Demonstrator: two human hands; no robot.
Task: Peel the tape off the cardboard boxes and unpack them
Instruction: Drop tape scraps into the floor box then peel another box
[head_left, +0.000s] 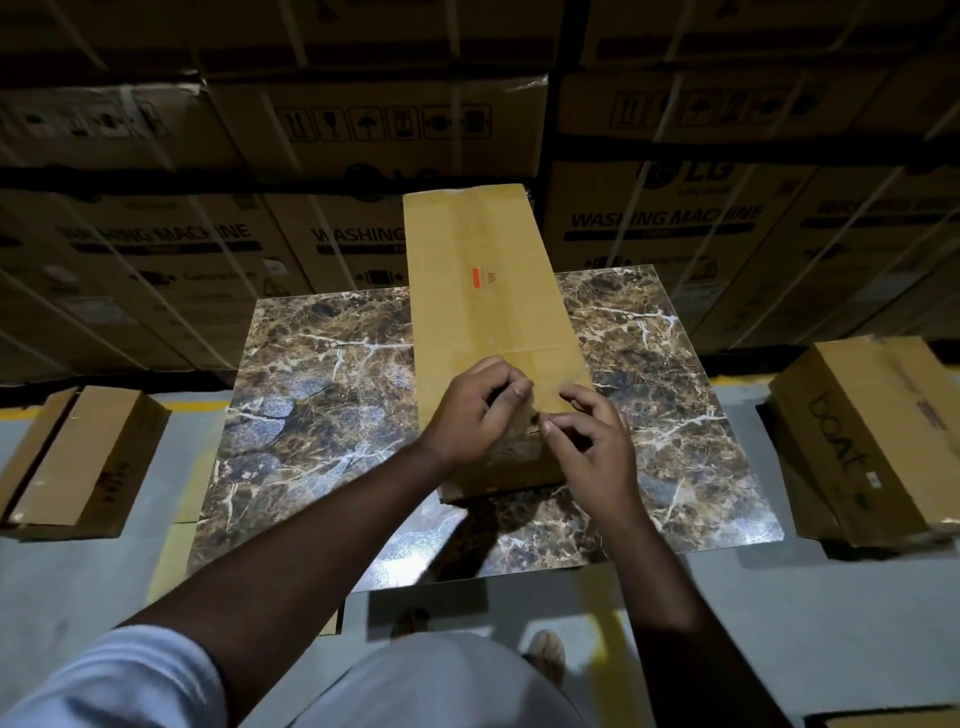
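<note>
On the marbled counter (322, 395) lies a long cardboard box (488, 291); both hands, left hand (475, 410) and right hand (592, 441), curl their fingers (519, 389) pinching clear tape (524, 441) at its near end. Thin, clingy film likely tears; grip the lifted edge.

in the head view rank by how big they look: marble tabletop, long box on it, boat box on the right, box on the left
1. marble tabletop
2. long box
3. and 4. boat box and left box: look alike, both partly cut off, so unranked.
</note>
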